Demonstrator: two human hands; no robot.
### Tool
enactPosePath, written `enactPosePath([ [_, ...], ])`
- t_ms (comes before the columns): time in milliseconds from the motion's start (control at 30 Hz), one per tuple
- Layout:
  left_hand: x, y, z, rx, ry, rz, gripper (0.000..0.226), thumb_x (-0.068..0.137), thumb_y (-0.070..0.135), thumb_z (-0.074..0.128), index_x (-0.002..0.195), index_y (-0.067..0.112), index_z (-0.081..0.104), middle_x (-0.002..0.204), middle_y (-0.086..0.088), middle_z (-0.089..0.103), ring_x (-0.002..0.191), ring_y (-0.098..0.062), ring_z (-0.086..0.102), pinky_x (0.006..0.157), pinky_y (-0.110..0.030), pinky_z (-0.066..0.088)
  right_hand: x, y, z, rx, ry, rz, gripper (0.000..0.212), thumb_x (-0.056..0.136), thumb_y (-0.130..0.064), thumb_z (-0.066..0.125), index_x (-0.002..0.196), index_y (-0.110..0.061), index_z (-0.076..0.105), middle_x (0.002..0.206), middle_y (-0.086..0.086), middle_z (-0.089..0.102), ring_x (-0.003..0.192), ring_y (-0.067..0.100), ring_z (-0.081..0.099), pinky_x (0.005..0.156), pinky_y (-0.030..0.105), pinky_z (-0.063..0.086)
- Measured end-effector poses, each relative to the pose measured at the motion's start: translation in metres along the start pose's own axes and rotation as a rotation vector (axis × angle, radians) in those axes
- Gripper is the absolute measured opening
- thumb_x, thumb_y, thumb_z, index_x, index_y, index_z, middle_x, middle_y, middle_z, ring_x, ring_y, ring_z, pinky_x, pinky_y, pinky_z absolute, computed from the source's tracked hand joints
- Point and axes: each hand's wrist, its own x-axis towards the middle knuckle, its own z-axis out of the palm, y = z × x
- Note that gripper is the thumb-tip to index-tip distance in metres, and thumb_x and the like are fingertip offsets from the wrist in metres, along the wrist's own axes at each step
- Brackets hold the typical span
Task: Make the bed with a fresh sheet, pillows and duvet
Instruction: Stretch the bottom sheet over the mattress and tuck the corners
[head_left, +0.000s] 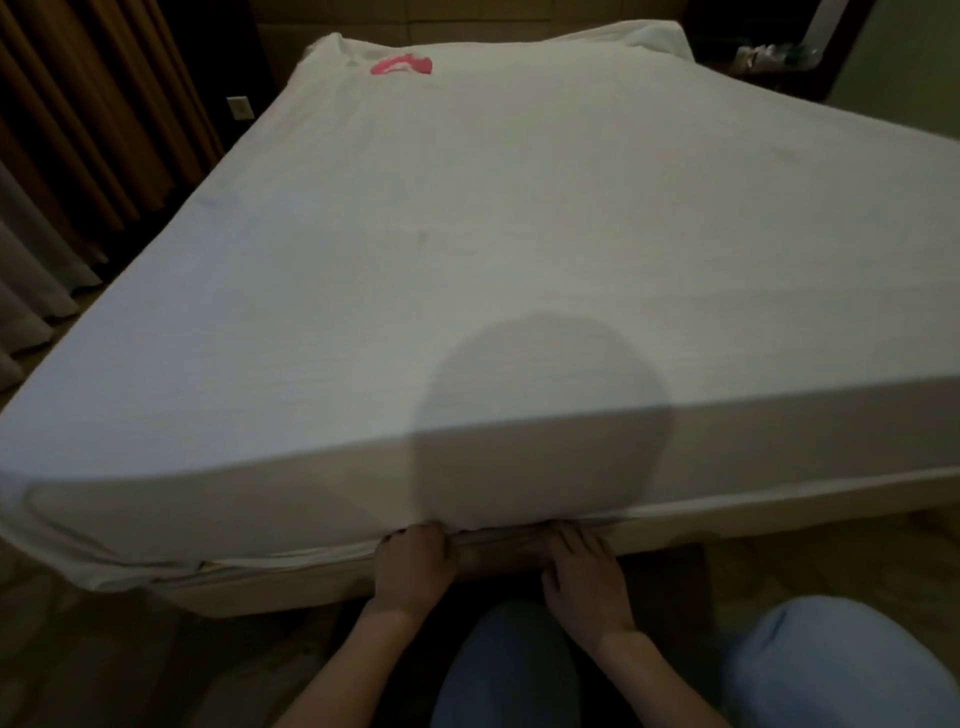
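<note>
You have one bed (363, 587) in front of you, and one white sheet (493, 234) lies stretched over the whole of its mattress, down the near side and round the near left corner, where it hangs in loose folds. The top of the sheet is smooth, with one round shadow falling across the near edge. One pink patch (401, 65) shows on the sheet at the far end, near the head of the bed.

Both of your hands are at the lower near edge of the mattress, just beside each other. Your left hand (413, 564) has its fingers curled at the hem of the sheet, right where the cloth meets the bed base; your right hand (584, 571) lies with its fingertips pushed into the gap under the mattress, so you cannot tell whether they pinch the cloth or only press it in. Your two knees in blue jeans (831, 670) show at the bottom, on the floor (130, 670).

To the left hang brown curtains (78, 130) with a paler one beside them. One wall socket (240, 108) sits beyond the far left corner of the bed. At the far right stands a dark shelf (769, 62) with a few small things, too blurred to count.
</note>
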Motion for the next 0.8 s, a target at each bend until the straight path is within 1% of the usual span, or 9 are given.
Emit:
enactPosePath([
  [67,0.002,0.002,-0.006,-0.038,-0.078,-0.009,0.036,0.099,0.037,0.036,0.122,0.022,0.059,0.126,-0.004,0.062,0.115,-0.023,0.058,0.09,-0.026,0.043,0.002,0.007,-0.015,0.005,-0.091,0.038,0.053,0.056,-0.033,0.061,0.106,-0.018,0.072,0.105,-0.005,0.067,0.097,0.017,0.067,0.08,0.029,0.055],
  [100,-0.004,0.004,-0.013,-0.047,-0.147,-0.009,0.037,0.098,0.037,0.037,0.127,0.024,0.056,0.13,-0.004,0.059,0.118,-0.023,0.057,0.094,-0.028,0.043,0.0,0.009,-0.026,0.01,-0.156,0.044,0.059,0.068,-0.03,0.057,0.124,-0.012,0.063,0.123,0.0,0.061,0.115,0.021,0.06,0.093,0.035,0.05],
  [133,-0.012,0.008,-0.022,-0.047,-0.205,-0.019,0.038,0.098,0.036,0.038,0.131,0.025,0.053,0.133,-0.004,0.056,0.12,-0.024,0.055,0.095,-0.03,0.043,-0.003,0.008,-0.037,-0.002,-0.273,0.047,0.063,0.082,-0.027,0.051,0.143,-0.013,0.043,0.142,0.003,0.046,0.134,0.023,0.043,0.107,0.039,0.037],
  [167,-0.02,0.013,-0.033,-0.05,-0.243,-0.038,0.039,0.098,0.036,0.039,0.132,0.023,0.051,0.134,-0.006,0.055,0.12,-0.025,0.054,0.095,-0.031,0.043,-0.007,0.011,-0.046,-0.029,-0.393,0.034,0.067,0.091,-0.028,0.046,0.152,-0.018,0.022,0.154,0.003,0.029,0.144,0.024,0.024,0.115,0.04,0.024],
  [233,-0.036,0.023,-0.064,-0.064,-0.286,-0.056,0.04,0.098,0.036,0.039,0.13,0.015,0.051,0.132,-0.01,0.055,0.12,-0.027,0.054,0.094,-0.031,0.043,-0.02,0.011,-0.079,-0.05,-0.635,0.041,0.073,0.094,-0.032,0.044,0.154,-0.023,0.004,0.16,0.003,0.013,0.147,0.024,0.009,0.117,0.038,0.013],
  [300,-0.048,0.028,-0.107,-0.074,-0.318,-0.035,0.041,0.098,0.037,0.04,0.127,0.011,0.054,0.13,-0.013,0.056,0.118,-0.029,0.055,0.094,-0.034,0.044,-0.032,0.011,-0.119,-0.054,-0.692,0.028,0.076,0.094,-0.034,0.045,0.154,-0.02,0.001,0.161,0.005,0.011,0.147,0.024,0.012,0.116,0.037,0.016],
  [467,-0.082,0.037,-0.232,-0.155,-0.339,-0.028,0.04,0.098,0.038,0.038,0.126,0.018,0.057,0.13,-0.01,0.057,0.118,-0.028,0.054,0.096,-0.038,0.045,-0.055,0.011,-0.24,-0.061,-0.676,0.067,0.08,0.096,-0.039,0.044,0.154,-0.014,-0.004,0.155,0.017,0.027,0.138,0.028,0.036,0.11,0.033,0.032],
  [600,-0.129,0.057,-0.321,-0.241,-0.325,0.008,0.038,0.1,0.036,0.037,0.128,0.018,0.054,0.132,-0.008,0.055,0.119,-0.026,0.053,0.097,-0.037,0.044,-0.084,0.009,-0.337,-0.02,-0.648,0.137,0.074,0.098,-0.041,0.041,0.154,-0.015,0.0,0.153,0.018,0.03,0.14,0.028,0.033,0.108,0.033,0.032],
  [800,-0.212,0.081,-0.406,-0.295,-0.41,0.092,0.032,0.099,0.035,0.039,0.119,0.018,0.059,0.12,-0.005,0.061,0.107,-0.021,0.058,0.084,-0.03,0.044,-0.158,-0.015,-0.432,0.053,-0.646,0.264,0.069,0.099,-0.041,0.039,0.155,-0.016,0.005,0.149,0.013,0.037,0.133,0.027,0.04,0.105,0.033,0.036],
])
